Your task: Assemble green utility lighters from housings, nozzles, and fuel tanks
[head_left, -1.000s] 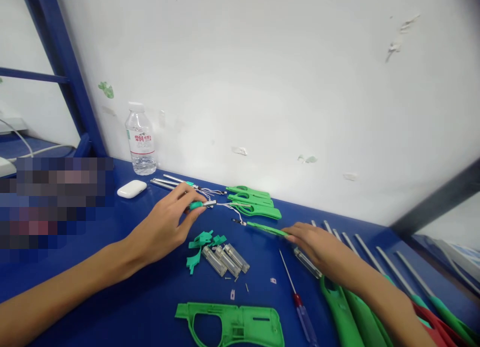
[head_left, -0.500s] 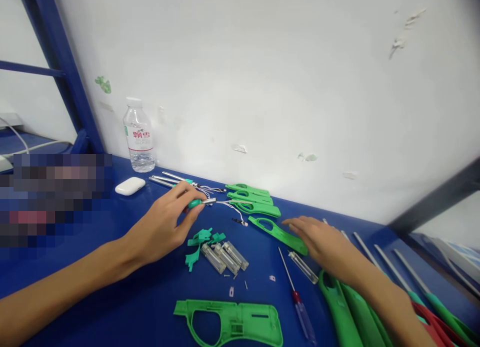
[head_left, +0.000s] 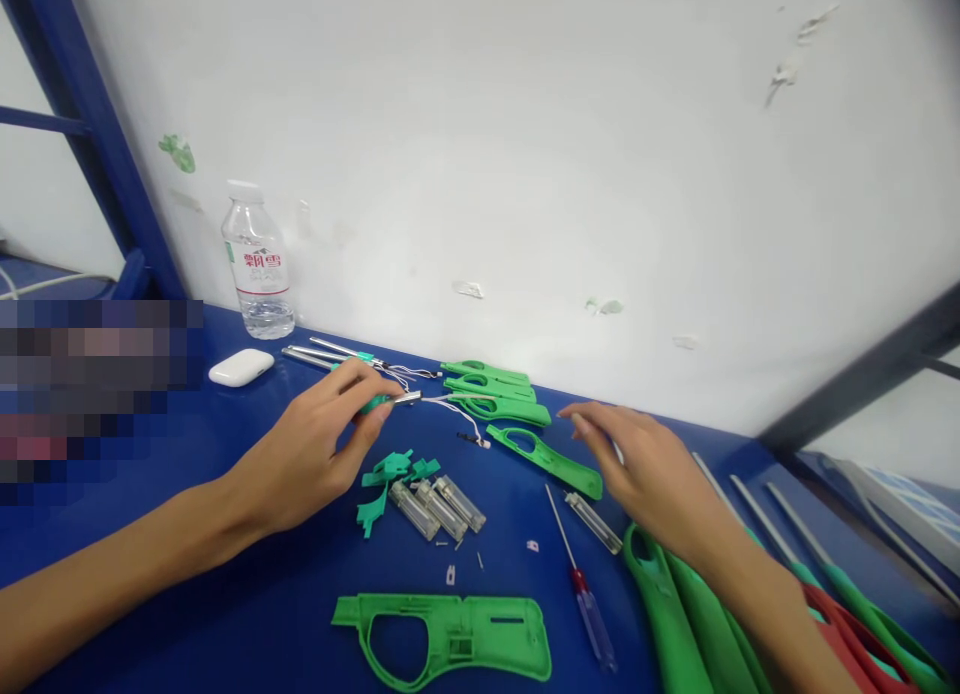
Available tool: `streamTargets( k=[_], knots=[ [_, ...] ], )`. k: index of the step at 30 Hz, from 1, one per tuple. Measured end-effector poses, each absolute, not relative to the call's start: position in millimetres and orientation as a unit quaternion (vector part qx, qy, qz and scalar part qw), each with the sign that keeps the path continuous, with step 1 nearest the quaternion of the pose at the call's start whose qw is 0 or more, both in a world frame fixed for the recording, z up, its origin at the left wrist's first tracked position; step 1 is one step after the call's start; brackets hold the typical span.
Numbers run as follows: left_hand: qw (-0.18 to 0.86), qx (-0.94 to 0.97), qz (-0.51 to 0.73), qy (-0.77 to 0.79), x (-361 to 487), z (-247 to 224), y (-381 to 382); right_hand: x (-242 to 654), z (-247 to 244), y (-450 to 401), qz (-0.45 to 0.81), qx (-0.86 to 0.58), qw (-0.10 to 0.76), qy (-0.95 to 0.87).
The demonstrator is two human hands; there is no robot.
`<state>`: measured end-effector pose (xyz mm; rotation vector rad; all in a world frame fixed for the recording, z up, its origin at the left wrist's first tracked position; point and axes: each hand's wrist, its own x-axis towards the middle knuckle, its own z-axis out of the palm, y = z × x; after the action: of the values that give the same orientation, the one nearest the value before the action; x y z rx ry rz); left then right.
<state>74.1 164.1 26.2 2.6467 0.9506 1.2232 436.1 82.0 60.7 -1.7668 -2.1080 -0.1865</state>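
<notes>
My left hand (head_left: 319, 449) pinches a lighter's metal tube (head_left: 409, 398) with a teal end, held above the table. White wires (head_left: 450, 406) trail from it to the right. My right hand (head_left: 630, 459) hovers with fingers stretched out, holding nothing, just above and right of a green lighter shell half (head_left: 551, 459). Behind that lie several more green shell halves (head_left: 495, 410). Clear fuel tanks (head_left: 439, 509) and teal triggers (head_left: 390, 466) rest below my left hand. Nearest me, an open shell half (head_left: 487, 639) lies with its inside up.
A screwdriver (head_left: 589, 614) and a single tank (head_left: 592, 522) lie near my right forearm. Assembled green lighters (head_left: 682, 614) and a red one (head_left: 847, 639) are at the right. A water bottle (head_left: 259, 264) and white case (head_left: 241, 367) stand back left. Small screws (head_left: 481, 560) are scattered centrally.
The whole view has shifted slightly, moving things left in the picture. My right hand has lifted a little off the green shell half, fingers more apart. My left hand keeps its pinch.
</notes>
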Motion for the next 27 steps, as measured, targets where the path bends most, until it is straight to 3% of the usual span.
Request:
streamTargets(
  k=[21,27],
  knots=[
    [0.115,0.869,0.388,0.286,85.9,28.2,132.6,395.3,64.3,59.0,0.026,-0.536,0.179,-0.825],
    [0.141,0.878,0.369,0.27,89.1,24.0,123.8,378.0,67.7,50.1,0.117,-0.544,0.205,-0.805]
  ],
)
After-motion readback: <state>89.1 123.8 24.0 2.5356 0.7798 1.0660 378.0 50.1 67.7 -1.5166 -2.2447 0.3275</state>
